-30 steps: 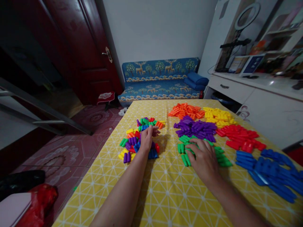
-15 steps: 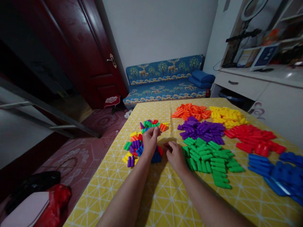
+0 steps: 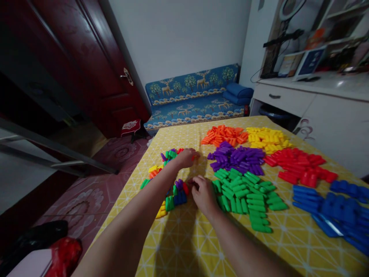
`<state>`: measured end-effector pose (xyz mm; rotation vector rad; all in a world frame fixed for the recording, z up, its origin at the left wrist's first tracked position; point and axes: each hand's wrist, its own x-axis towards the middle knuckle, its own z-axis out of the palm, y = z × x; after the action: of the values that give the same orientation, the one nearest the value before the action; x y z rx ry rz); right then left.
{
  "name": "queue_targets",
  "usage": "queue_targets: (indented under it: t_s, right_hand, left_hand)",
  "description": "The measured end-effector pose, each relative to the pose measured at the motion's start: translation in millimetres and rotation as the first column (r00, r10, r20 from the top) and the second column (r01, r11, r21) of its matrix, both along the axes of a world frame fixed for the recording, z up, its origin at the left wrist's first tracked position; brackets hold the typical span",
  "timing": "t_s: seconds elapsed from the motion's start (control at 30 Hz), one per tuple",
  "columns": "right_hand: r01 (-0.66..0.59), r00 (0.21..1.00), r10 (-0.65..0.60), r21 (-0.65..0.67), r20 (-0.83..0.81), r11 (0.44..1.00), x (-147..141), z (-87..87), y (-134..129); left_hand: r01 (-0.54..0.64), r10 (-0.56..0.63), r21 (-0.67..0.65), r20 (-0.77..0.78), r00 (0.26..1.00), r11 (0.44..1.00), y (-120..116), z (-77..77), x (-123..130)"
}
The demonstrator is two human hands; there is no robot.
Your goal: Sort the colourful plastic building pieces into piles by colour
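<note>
My left hand [image 3: 186, 157] reaches over the far part of a mixed pile of coloured plastic pieces [image 3: 180, 196]. Its fingers bend down beside orange pieces, and what they grip, if anything, is hidden. My right hand [image 3: 201, 191] hovers at the right edge of that pile, thumb and fingers curled near a red piece, with a gap between the tips. Just right of it lies a green pile [image 3: 245, 192]. Beyond are purple [image 3: 238, 158], orange [image 3: 223, 135] and yellow [image 3: 268, 139] piles. Red [image 3: 301, 165] and blue [image 3: 337, 209] pieces lie farther right.
A yellow patterned cloth [image 3: 184, 238] covers the table. Behind stands a blue sofa [image 3: 193, 96]. A white cabinet [image 3: 328, 115] is at the right, a dark red door [image 3: 95, 57] at the left, with a small stool [image 3: 131, 127] near it.
My left hand has moved right and away over the pile's far end, its forearm now covering more of the mixed pieces. My right hand stays near the pile. The view has shifted slightly.
</note>
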<state>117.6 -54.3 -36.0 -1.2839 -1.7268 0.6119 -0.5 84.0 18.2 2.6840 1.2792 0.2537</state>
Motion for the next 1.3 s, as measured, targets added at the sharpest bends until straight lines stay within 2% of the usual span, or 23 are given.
queue_targets:
  t_s: [0.13,0.27,0.33,0.4,0.43,0.5,0.57,0.6,0.63,0.7,0.87,1.0,1.17,1.3]
  right_hand:
    - [-0.009,1.0,0.009,-0.004,-0.023,1.0,-1,0.4,0]
    - [-0.034,0.997,0.034,0.008,-0.067,0.999,0,1.0,-1]
    - [-0.047,0.994,0.049,0.016,-0.1,0.999,0,0.1,-1]
    - [-0.025,0.987,0.027,0.019,-0.161,1.0,0,-1.5,1]
    - [0.0,0.979,0.003,0.015,-0.206,1.0,0,-2.3,2]
    - [0.052,0.95,-0.049,0.002,-0.308,0.999,-1,-2.8,3]
    - [0.078,0.92,-0.075,-0.01,-0.385,0.997,-1,-1.2,3]
    - [0.072,0.91,-0.072,-0.016,-0.408,0.997,-1,0.3,2]
    - [0.055,0.904,-0.06,-0.024,-0.424,0.998,-1,2.2,1]
    - [0.005,0.894,-0.022,-0.04,-0.447,0.999,0,6.2,-2]
    - [-0.074,0.878,0.033,-0.067,-0.477,0.995,3,10.6,-5]
    - [-0.098,0.887,0.056,-0.069,-0.458,0.993,2,7.2,-3]
    - [-0.016,0.917,0.004,-0.026,-0.398,1.0,1,5.1,-1]
    - [-0.055,0.906,0.022,-0.064,-0.423,0.996,-1,6.7,-6]
  left_hand:
    - [-0.023,0.022,0.086,0.016,1.0,0.996,-4,-12.5,-3]
    - [-0.067,0.057,0.133,0.074,0.996,0.989,-16,-14.7,-13]
    - [-0.092,0.073,0.106,0.165,0.984,0.99,-24,-11.7,-18]
    - [-0.157,0.12,0.081,0.341,0.932,0.984,-36,-7.7,-23]
    - [-0.207,0.164,0.045,0.46,0.873,0.977,-43,-6.0,-25]
    - [-0.276,0.287,-0.129,0.687,0.667,0.952,-60,-4.5,-27]
    - [-0.208,0.43,-0.376,0.802,0.416,0.903,-79,-5.7,-28]
    - [-0.142,0.484,-0.464,0.816,0.316,0.874,-88,-7.1,-27]
    - [-0.076,0.526,-0.525,0.814,0.245,0.848,-96,-8.9,-27]
    - [0.017,0.574,-0.586,0.798,0.185,0.81,-108,-12.3,-26]
    - [0.082,0.565,-0.596,0.79,0.24,0.799,-119,-15.8,-24]
    - [0.066,0.552,-0.59,0.784,0.283,0.805,-119,-20.2,-24]
    - [-0.129,0.472,-0.46,0.792,0.387,0.878,-119,-28.8,-20]
    - [-0.328,0.427,-0.31,0.816,0.39,0.892,-117,-29.4,-18]
